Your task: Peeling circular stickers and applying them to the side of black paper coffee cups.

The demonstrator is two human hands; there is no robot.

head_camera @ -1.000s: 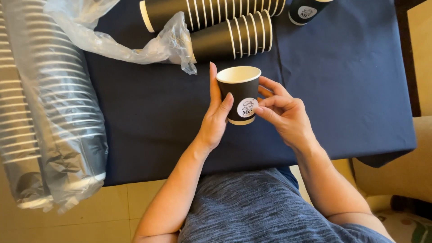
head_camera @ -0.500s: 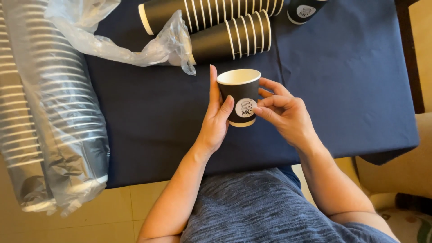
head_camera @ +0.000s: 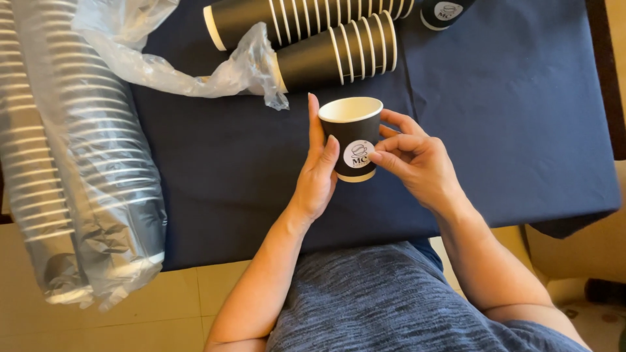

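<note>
Head view: the left hand (head_camera: 317,176) lies flat along the left wall of a black paper cup (head_camera: 353,137), fingers straight up its side, while the right hand (head_camera: 412,158) closes on the opposite wall, thumb and forefinger pinching at a round white sticker (head_camera: 358,154) low on the cup's face. So the cup is clamped between both hands, upright, mouth up, its long axis roughly vertical, held just above the middle of the table near its front edge. Neither hand is nearer; both touch it. Behind, toward the far edge, lie two stacks of black cups (head_camera: 339,49) on their sides, partly in clear plastic wrap (head_camera: 169,58). Sleeves of lids (head_camera: 72,163) hang over the table's left edge. The dark blue tablecloth (head_camera: 521,130) covers the table; tiled floor (head_camera: 176,300) shows below.
</note>
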